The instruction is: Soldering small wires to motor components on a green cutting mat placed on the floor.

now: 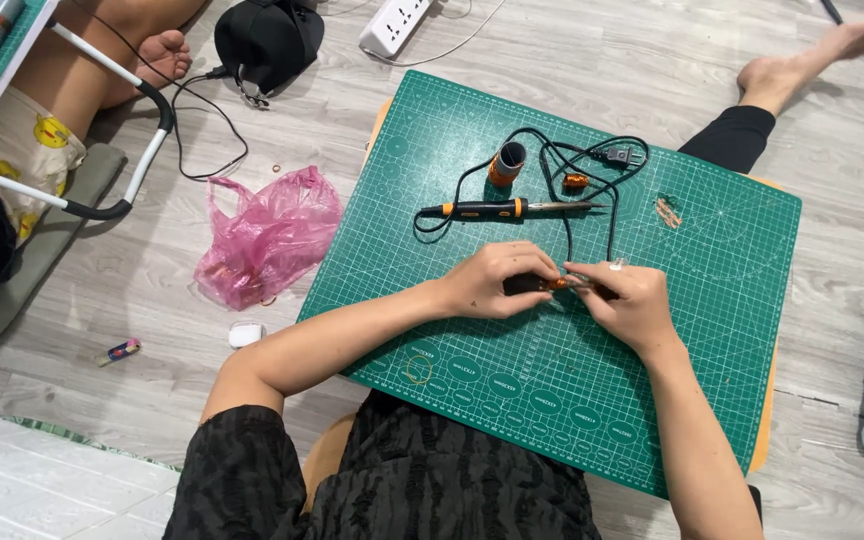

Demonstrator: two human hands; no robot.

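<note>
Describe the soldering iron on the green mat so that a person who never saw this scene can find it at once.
Start at the large green cutting mat on the grey wooden floor. Just beyond the person's two hands, near the mat's middle, the soldering iron lies flat, its metal tip pointing right. Unlike the short upright orange-and-grey roll behind it, it is long and thin, black with orange bands, and trails a black cord.

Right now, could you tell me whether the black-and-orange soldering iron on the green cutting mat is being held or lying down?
Lying down: the black-and-orange soldering iron rests flat on the green cutting mat, beyond both hands, untouched.
</note>
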